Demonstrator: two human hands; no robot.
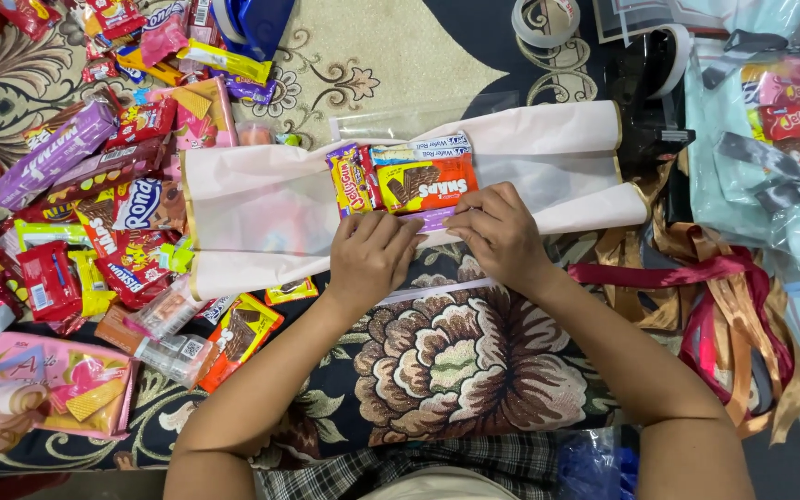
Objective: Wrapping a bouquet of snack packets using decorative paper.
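A: What are the hands doing at the centre of the frame?

B: The left hand (369,256) and the right hand (500,233) both press down, fingers curled, on a small purple snack packet (434,219), pinching it at the lower edge of a cluster of snacks. That cluster lies on a wide sheet of pale pink wrapping paper with a gold edge (548,157) spread across the patterned floral carpet (446,361).

A: What sits in the cluster?

B: An orange wafer packet (426,184), a yellow and purple candy packet (354,179) to its left, and a white and blue wafer-roll packet (418,148) above, all touching one another.

A: How does the person do this well?

B: Likely by keeping both thumbs firm on the purple packet so it stays flush against the orange one, and holding the paper flat beneath.

A: And around them?

B: A heap of mixed snack packets (94,185) fills the left of the frame; red and gold satin ribbons (715,315) tangle at the right; a roll of clear tape (545,20) lies at the top.
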